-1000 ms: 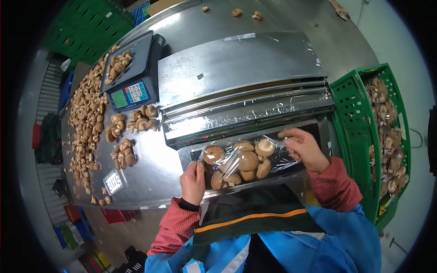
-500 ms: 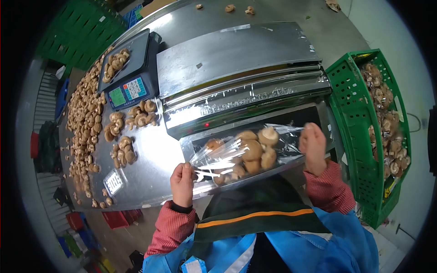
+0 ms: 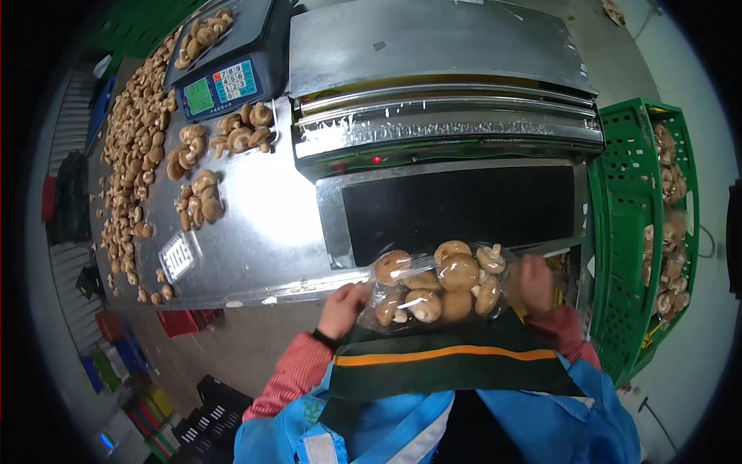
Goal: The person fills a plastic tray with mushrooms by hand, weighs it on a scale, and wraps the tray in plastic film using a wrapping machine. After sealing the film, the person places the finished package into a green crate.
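Observation:
A tray pack of brown mushrooms in clear plastic film (image 3: 457,272) is held close to my apron, in front of the near edge of the bench. My left hand (image 3: 342,309) is closed, pinching the film at the left end of the pack. At the right end, my right hand (image 3: 536,288) is curled against the film, with its fingers blurred by motion. Just beyond the pack lies the dark plate (image 3: 460,205) of the film-wrapping machine (image 3: 448,131), where a small red light glows.
Loose mushrooms (image 3: 135,139) spread over the left of the steel bench, with small heaps (image 3: 199,199) and an empty clear tray (image 3: 178,257) nearer. A digital scale (image 3: 224,85) carries mushrooms. To the right stands a green crate (image 3: 630,232) of wrapped packs.
The pack has come off the machine's plate towards my body, and the film ends that were stretched sideways are now drawn in around it. My view has shifted nearer the bench's front.

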`<move>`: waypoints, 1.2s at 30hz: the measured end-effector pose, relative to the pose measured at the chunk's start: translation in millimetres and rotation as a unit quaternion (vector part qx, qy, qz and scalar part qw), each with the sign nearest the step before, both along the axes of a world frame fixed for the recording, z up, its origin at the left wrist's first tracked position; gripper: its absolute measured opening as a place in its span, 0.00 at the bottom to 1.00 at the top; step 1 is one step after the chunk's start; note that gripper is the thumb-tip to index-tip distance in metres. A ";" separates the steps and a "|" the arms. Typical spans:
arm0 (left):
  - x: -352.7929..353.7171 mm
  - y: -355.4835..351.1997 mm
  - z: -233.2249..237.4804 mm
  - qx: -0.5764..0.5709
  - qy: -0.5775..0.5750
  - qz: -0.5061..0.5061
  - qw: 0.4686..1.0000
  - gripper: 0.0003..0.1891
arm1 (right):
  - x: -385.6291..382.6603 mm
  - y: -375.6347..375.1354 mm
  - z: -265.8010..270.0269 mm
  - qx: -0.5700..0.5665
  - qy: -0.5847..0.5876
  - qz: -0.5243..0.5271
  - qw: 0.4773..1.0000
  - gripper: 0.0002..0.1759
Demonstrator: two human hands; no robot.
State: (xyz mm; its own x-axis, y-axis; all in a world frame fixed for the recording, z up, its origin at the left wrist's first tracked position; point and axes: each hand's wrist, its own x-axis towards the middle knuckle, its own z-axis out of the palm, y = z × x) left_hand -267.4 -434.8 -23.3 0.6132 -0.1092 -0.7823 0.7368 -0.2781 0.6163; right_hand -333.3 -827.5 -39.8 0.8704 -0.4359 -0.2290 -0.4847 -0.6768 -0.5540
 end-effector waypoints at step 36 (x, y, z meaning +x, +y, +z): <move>38.2 -72.0 121.7 -0.534 0.050 -0.122 0.835 0.26 | 35.5 36.0 80.5 0.787 0.093 0.057 0.607 0.42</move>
